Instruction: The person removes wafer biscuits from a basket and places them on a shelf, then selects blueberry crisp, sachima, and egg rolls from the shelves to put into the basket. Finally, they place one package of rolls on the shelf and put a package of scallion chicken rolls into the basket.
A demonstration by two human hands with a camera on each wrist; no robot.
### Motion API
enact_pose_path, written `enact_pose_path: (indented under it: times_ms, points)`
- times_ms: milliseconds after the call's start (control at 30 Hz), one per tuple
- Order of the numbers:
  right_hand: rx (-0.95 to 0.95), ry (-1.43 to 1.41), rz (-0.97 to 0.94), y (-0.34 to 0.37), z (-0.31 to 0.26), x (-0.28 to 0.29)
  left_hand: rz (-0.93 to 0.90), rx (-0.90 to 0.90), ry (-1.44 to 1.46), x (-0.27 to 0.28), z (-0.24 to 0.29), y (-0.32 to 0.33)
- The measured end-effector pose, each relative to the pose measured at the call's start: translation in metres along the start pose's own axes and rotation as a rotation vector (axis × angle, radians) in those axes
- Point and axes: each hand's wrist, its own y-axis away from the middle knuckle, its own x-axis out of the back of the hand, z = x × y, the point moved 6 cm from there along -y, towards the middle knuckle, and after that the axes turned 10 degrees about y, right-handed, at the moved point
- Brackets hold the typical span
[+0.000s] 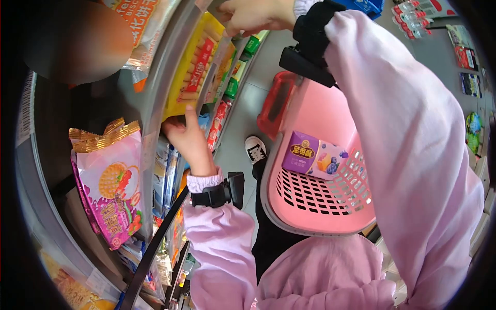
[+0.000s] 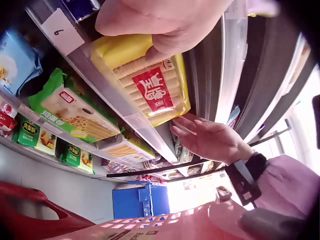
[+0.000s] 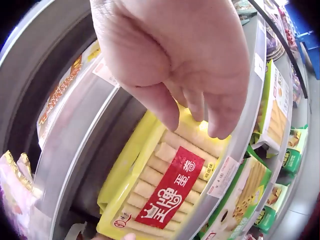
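A yellow pack of egg rolls (image 1: 198, 64) with a red label stands in the shelf, tilted in the head view. At its near end my left hand (image 1: 192, 140) grips it, thumb on the front and the other fingers mostly hidden behind. The left thumb also shows on the pack (image 2: 145, 82) in the left wrist view. My right hand (image 1: 258, 15) is at the pack's far end. Its fingers lie extended at the pack's corner in the left wrist view. From the right wrist view, the right hand (image 3: 185, 65) has thumb and fingertips over the yellow end.
A pink basket (image 1: 323, 103) with a red handle holds a purple blueberry pastry box (image 1: 315, 155). A pink wafer bag (image 1: 111, 186) is on the shelf at left. Green egg roll packs (image 2: 75, 107) line the lower shelf. A blue crate (image 2: 140, 201) stands on the floor.
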Motion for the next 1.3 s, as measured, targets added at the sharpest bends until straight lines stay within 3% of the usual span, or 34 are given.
enact_pose_path:
  times_ms: [67,100,133,200,333,400,467,533,600,733,867,933,1033,1100,1167,1267,1300]
  points:
    - [0.127,0.383,0.057,0.037,-0.015,0.029,-0.053,-0.001,-0.015,-0.003,0.013,0.014]
    - [0.2,0.26,0.014,0.062,-0.021,0.037,0.157,0.019,-0.1,0.002,0.018,0.035]
    - [0.278,0.137,-0.028,0.096,-0.029,0.049,0.122,-0.003,-0.101,-0.005,0.031,0.052]
    - [0.207,-0.066,-0.148,0.147,-0.029,0.05,0.059,-0.055,-0.105,-0.012,0.064,0.084]
    - [0.047,-0.366,-0.623,0.225,0.005,0.006,-0.267,-0.073,-0.183,-0.022,0.102,0.136]
    - [0.051,-0.153,-0.68,0.227,0.046,-0.039,-0.539,-0.062,-0.294,-0.036,0.115,0.156]
    - [-0.118,0.048,-0.594,0.22,0.115,-0.095,-0.697,0.016,-0.319,-0.067,0.115,0.166]
    - [-0.067,0.32,-0.584,0.208,0.14,-0.132,-0.85,0.044,-0.386,-0.093,0.108,0.177]
    - [-0.134,0.255,-0.602,0.195,0.158,-0.162,-1.003,0.022,-0.495,-0.108,0.093,0.187]
    - [-0.257,0.123,-0.721,0.194,0.166,-0.199,-1.04,0.085,-0.577,-0.109,0.067,0.195]
    - [-0.258,0.127,-0.632,0.197,0.164,-0.195,-0.972,0.104,-0.579,-0.106,0.064,0.192]
    - [-0.17,0.101,-0.61,0.194,0.166,-0.2,-0.927,0.059,-0.551,-0.106,0.067,0.19]
    - [-0.064,0.105,-0.584,0.196,0.162,-0.189,-0.911,0.189,-0.584,-0.107,0.066,0.188]
    - [0.019,0.14,-0.601,0.204,0.149,-0.171,-0.879,0.19,-0.541,-0.106,0.066,0.188]
    - [0.113,0.09,-0.461,0.217,0.126,-0.134,-0.851,0.198,-0.452,-0.104,0.063,0.191]
    - [0.154,0.152,-0.356,0.237,0.087,-0.072,-0.745,-0.099,-0.577,-0.117,0.093,0.188]
    - [0.174,0.171,-0.349,0.246,0.072,-0.05,-0.757,-0.042,-0.619,-0.117,0.089,0.188]
